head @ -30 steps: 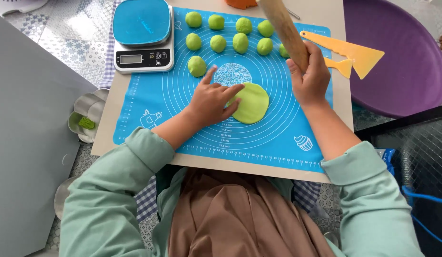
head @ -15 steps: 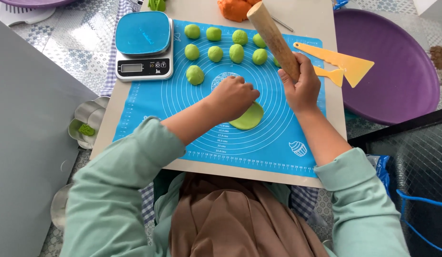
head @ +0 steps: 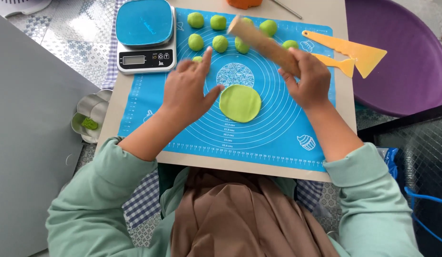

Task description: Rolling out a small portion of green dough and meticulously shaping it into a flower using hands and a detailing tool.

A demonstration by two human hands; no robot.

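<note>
The green dough disc (head: 240,103) lies flat on the blue mat (head: 283,138), just below the printed centre, between my two hands and closer to my body than either. My left hand (head: 188,93) is open with fingers spread, its thumb reaching to the disc's left edge and, I think, just touching it, so it is the nearer one. My right hand (head: 305,78) is clamped on the lower end of the wooden pin (head: 261,42), up and to the right of the disc, and the pin's long axis slants away up-left over the dough balls (head: 220,44), not across the disc.
</note>
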